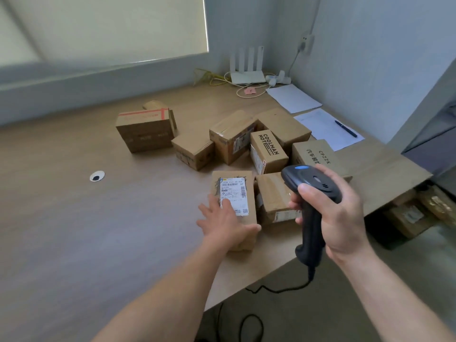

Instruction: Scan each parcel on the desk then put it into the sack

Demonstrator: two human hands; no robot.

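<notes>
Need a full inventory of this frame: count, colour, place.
labelled parcel: one, brown, near desk edge
other parcels: about eight, brown, clustered mid-desk
scanner: one, black, corded, above the parcels
desk: one, light wood
grommet: one, white, left desk
router: one, white, back corner
power strip: one, white, beside router
cables: several, yellow, left of router
papers: two, white, back right
pen: one, dark, on nearer paper
cardboard sheet: one, brown, right desk edge
floor boxes: a few, brown, below right
sack: not in view
left hand: flat on labelled parcel
right hand: grips scanner
</notes>
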